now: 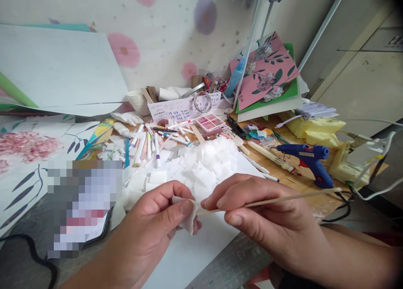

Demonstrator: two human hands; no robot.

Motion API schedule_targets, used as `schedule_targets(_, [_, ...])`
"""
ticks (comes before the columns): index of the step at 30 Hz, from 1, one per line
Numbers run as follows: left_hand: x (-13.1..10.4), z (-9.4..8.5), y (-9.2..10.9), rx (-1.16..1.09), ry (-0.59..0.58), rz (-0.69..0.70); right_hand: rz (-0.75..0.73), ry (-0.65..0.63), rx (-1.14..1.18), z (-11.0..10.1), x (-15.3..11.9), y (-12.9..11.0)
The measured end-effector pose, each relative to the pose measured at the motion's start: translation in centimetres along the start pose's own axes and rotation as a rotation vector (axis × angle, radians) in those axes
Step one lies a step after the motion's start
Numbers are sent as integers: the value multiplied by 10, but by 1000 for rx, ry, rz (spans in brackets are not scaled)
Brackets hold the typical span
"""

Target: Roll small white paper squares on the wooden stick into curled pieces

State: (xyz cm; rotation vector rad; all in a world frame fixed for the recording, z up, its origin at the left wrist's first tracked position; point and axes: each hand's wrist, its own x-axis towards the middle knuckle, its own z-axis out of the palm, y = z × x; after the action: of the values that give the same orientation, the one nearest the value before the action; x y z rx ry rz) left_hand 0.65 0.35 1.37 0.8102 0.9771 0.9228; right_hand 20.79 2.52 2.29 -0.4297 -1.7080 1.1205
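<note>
My left hand (157, 222) pinches a small piece of white tissue paper (189, 222) between thumb and fingers. My right hand (267, 213) grips a thin wooden stick (289, 198) between its thumb and fingers. The stick's left tip meets the tissue piece, and its other end points right, past my hand. Just beyond both hands lies a heap of white tissue squares (214, 158). Beneath them is a white sheet of paper (195, 255), over a grey cutting mat (234, 264).
A blue glue gun (310, 156) stands at the right, near white cables. Scattered markers (156, 148) and a pink palette (210, 122) lie behind the heap. At the left are a blurred-out phone (85, 213) and a flower picture (31, 148). Paper cups (138, 102) stand behind.
</note>
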Motion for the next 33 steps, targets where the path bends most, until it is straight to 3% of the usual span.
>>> schedule_targets(33, [1,3,-2,53,-4,60,-25,-27,-98,4,1,0])
